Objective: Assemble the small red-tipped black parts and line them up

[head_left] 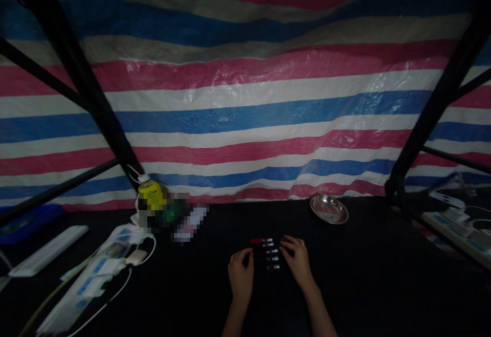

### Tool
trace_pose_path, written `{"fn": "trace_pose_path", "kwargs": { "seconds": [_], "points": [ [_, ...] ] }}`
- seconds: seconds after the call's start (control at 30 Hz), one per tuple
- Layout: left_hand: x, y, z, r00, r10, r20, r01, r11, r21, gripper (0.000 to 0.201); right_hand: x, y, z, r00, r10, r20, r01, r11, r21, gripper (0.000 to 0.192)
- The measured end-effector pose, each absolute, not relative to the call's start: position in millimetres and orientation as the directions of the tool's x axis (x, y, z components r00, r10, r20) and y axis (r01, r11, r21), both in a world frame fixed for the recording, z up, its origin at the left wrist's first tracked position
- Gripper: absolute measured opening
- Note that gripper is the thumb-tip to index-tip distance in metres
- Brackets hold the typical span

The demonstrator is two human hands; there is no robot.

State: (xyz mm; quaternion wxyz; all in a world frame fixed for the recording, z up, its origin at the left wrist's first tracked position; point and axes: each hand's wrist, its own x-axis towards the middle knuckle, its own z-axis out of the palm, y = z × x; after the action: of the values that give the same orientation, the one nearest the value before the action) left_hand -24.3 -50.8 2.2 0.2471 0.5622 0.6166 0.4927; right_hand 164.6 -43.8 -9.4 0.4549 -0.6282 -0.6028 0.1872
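Several small pens or markers with silver ends [269, 254] lie in a neat row on the black table; the farthest one has a red body [258, 241]. My left hand [241, 273] rests on the table at the row's left end, fingers curled near the dark bodies. At the right end my right hand [296, 259] lies with its fingertips touching the silver tips. Neither hand visibly lifts anything; the light is dim.
A round steel dish [329, 208] sits behind and to the right. A yellow bottle [151, 194] and a white power strip with cables [92, 275] are at the left, another power strip [456, 227] at the right. Black frame struts and a striped tarp stand behind.
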Motion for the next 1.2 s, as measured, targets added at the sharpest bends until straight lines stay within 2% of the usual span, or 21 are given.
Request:
{"fn": "trace_pose_path", "kwargs": {
  "seconds": [0.27,0.63,0.83,1.03,1.2],
  "points": [
    [-25.0,-52.4,4.1,-0.249,0.925,0.288,0.411,-0.168,0.896,0.020,163.7,-48.3,-6.4,0.199,0.918,0.342,0.576,0.173,-0.799,0.019],
    [-17.0,-64.8,8.2,-0.232,0.881,0.412,0.506,-0.252,0.825,0.020,161.4,-65.3,-5.4,0.201,0.899,0.390,0.693,0.151,-0.705,0.022],
    [-7.2,-78.6,13.1,-0.177,0.888,0.425,0.531,-0.278,0.801,0.018,157.2,-75.5,-0.9,0.191,0.910,0.368,0.761,0.100,-0.641,0.025],
    [2.2,-92.8,8.6,-0.062,0.877,0.476,0.644,-0.329,0.691,0.022,155.7,-77.4,2.7,0.154,0.935,0.321,0.797,0.075,-0.600,0.027],
    [10.4,-101.5,6.4,0.019,0.886,0.463,0.690,-0.347,0.636,0.024,155.0,-76.4,0.8,0.157,0.936,0.316,0.788,0.074,-0.611,0.026]
  ]
}}
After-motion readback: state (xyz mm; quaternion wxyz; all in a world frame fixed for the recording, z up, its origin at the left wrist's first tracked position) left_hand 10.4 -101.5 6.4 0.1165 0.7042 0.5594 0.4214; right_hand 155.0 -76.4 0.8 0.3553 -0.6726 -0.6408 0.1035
